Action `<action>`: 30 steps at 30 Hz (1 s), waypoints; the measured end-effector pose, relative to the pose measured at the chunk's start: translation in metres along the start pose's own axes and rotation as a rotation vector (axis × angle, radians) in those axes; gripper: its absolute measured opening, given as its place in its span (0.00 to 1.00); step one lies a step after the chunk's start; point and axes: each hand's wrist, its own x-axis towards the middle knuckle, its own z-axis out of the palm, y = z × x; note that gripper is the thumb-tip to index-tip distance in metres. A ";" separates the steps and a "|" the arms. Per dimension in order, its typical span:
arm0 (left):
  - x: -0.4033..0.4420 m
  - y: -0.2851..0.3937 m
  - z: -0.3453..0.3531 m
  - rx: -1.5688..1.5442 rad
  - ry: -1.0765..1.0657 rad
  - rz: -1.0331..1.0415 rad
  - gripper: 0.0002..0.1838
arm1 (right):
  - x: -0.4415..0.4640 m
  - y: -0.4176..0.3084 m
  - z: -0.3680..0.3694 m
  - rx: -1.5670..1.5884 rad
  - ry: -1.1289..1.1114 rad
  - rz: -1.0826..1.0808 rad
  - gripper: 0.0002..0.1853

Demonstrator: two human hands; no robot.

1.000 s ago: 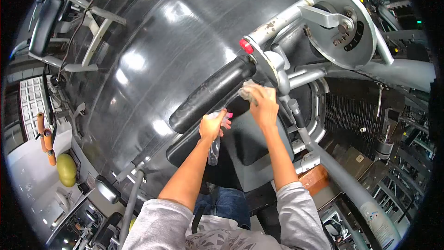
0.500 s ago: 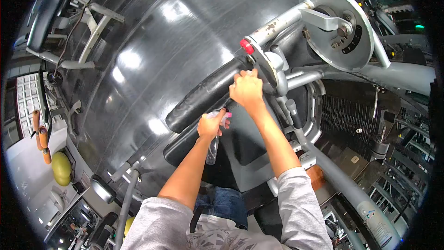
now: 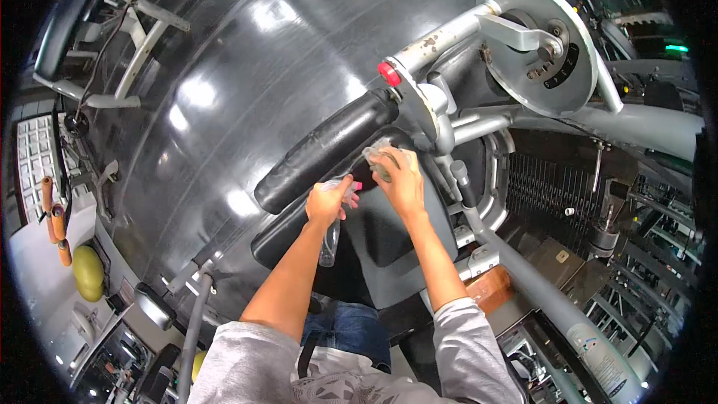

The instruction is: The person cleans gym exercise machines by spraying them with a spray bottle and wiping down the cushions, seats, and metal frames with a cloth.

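Observation:
My left hand (image 3: 329, 200) is wrapped round the neck of a clear spray bottle (image 3: 329, 245), whose pink nozzle points to the right. The bottle hangs upright-ish below my fingers, over the seat. My right hand (image 3: 402, 183) is closed on a crumpled greyish cloth (image 3: 373, 155), at the right end of a black padded cushion (image 3: 288, 232). Just beyond lies a long black roller pad (image 3: 325, 151), which neither hand touches. A wider dark seat pad (image 3: 393, 224) sits beneath my right wrist.
A red knob (image 3: 388, 72) and a grey numbered disc (image 3: 540, 52) belong to the exercise machine's frame. A weight stack (image 3: 550, 194) stands at right. Another machine's bench (image 3: 69, 26) is at upper left. Shiny dark flooring (image 3: 239, 82) stretches ahead.
My right hand has come off the roller pad's right end and drawn nearer to me, with the cloth now showing. My left hand still grips the spray bottle. The view has shifted slightly.

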 end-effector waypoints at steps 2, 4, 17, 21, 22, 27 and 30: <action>0.000 0.001 0.000 -0.033 0.011 0.014 0.23 | -0.002 0.013 0.000 0.049 0.176 0.002 0.18; -0.003 0.004 0.002 -0.041 0.020 -0.003 0.23 | 0.002 0.019 0.003 0.067 0.319 0.185 0.16; -0.002 0.005 0.002 0.004 0.032 -0.017 0.21 | -0.028 0.000 0.022 0.168 0.283 0.171 0.21; 0.000 0.002 0.002 -0.023 0.022 -0.009 0.21 | -0.019 0.022 0.007 0.079 0.347 0.215 0.19; 0.002 0.000 0.003 -0.022 0.024 -0.011 0.21 | -0.013 0.027 0.006 0.069 0.407 0.266 0.17; 0.006 -0.005 0.003 -0.016 0.035 -0.005 0.23 | 0.008 0.027 0.008 0.226 0.539 0.500 0.13; 0.005 -0.004 0.005 -0.011 0.047 -0.001 0.24 | -0.001 0.011 0.017 0.183 0.504 0.430 0.16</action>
